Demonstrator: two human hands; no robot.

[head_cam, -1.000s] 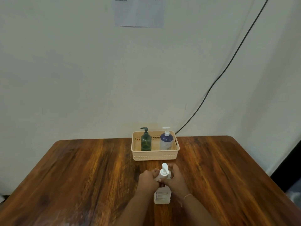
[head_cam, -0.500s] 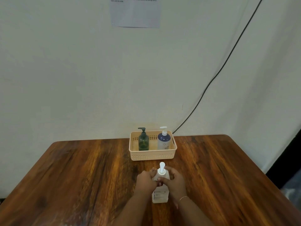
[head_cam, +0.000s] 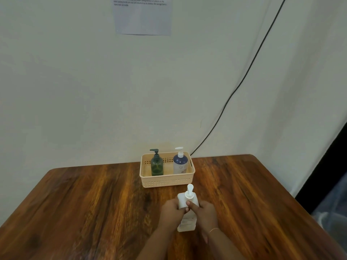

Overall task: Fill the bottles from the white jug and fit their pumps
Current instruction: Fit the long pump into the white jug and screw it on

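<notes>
A white square bottle (head_cam: 186,222) with a white pump (head_cam: 189,191) on top stands upright on the wooden table (head_cam: 93,203). My left hand (head_cam: 171,211) grips the bottle's left side. My right hand (head_cam: 203,211) wraps round its right side, thumb just below the pump collar. Behind it, a beige basket (head_cam: 167,180) holds a green bottle (head_cam: 156,166) with a dark pump and a blue-and-white bottle (head_cam: 180,164) with a white pump. No white jug is in view.
The basket sits at the table's far edge against a pale wall. A black cable (head_cam: 244,77) runs down the wall to the basket's right. A printed sheet (head_cam: 142,15) is stuck high on the wall. The table's right edge drops off toward a dark gap.
My hands have slid down from the pump collar to the bottle's body. The pump head now stands uncovered above them.
</notes>
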